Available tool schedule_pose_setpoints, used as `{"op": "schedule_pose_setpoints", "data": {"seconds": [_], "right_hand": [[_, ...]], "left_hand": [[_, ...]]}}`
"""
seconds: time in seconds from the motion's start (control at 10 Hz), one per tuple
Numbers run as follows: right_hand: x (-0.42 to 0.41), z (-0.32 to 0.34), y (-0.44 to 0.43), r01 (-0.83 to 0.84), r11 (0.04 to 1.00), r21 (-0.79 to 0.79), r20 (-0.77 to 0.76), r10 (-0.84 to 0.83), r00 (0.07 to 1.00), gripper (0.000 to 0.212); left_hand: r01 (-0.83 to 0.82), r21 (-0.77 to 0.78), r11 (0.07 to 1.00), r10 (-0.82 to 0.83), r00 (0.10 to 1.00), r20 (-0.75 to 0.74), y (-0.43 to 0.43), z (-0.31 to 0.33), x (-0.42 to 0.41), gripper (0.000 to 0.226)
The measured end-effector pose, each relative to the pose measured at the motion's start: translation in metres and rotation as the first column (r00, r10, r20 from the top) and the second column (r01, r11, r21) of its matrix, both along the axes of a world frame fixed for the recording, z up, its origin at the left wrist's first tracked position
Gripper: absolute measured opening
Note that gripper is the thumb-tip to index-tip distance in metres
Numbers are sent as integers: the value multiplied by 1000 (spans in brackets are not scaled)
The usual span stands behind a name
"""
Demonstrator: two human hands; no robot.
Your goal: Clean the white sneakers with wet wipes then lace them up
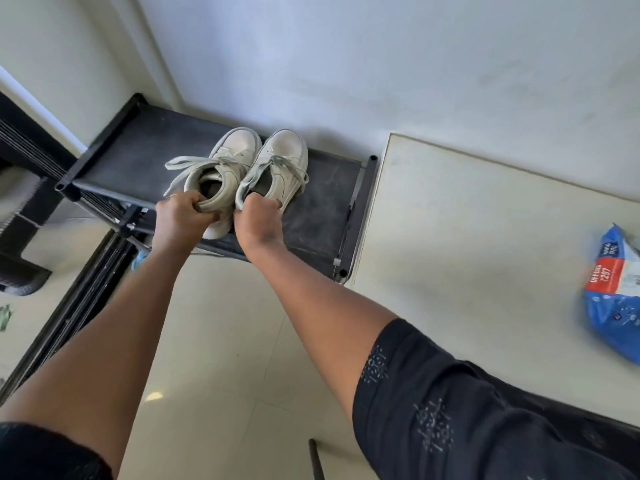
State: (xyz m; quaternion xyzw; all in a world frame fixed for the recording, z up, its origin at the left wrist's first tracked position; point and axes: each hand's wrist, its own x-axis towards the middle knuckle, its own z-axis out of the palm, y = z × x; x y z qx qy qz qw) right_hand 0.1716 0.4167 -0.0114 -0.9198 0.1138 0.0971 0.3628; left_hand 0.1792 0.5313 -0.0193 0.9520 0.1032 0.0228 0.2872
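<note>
Two white sneakers are seen side by side on the top shelf of a black shoe rack (138, 157), which is set against the far wall. Their toes are turned toward the wall and their heels toward the near side. The two shoes are touching or nearly touching along their inner sides.

The left sneaker (230, 155) is held at its heel by the left hand (180, 216), whose fingers are curled round the padded rim of the collar. The right sneaker (284, 161) is held in the same way by the right hand (258, 220), which is closed on the near edge of its collar. Whether the shoes are lifted off the shelf or resting on it cannot be told.

The laces (188, 164) are pale, untied and only partly threaded. One is spread out to the left over the shelf, and another is looped over the right side of the right sneaker.

To the right of the rack, a pale tabletop (467, 220) is seen. A blue wipes packet (613, 296) with a red band is laid near its right edge, well apart from the sneakers and partly cut off by the frame.

A dark patterned sleeve (433, 410) is worn on the right arm, and a pale tiled floor (225, 341) is visible below both arms.
</note>
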Motion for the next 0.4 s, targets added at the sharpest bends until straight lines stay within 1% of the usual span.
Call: {"op": "schedule_pose_setpoints", "data": {"seconds": [0.1,0.2,0.3,0.4], "right_hand": [[1,3,-3,-11,1000,3,-4,11,1000,26],[0,10,-5,-85,996,16,-69,86,994,25],[-14,19,-17,-121,993,13,-47,121,992,26],[-44,27,-35,-151,988,-24,5,151,989,38]], "left_hand": [[8,2,1000,-8,998,-69,-4,-2,3,26],[11,-10,1000,-13,978,-207,-7,0,1,44],[-115,-163,980,84,979,-188,-18,12,-17,60],[-290,-285,913,268,956,-117,-41,18,-50,55]]}}
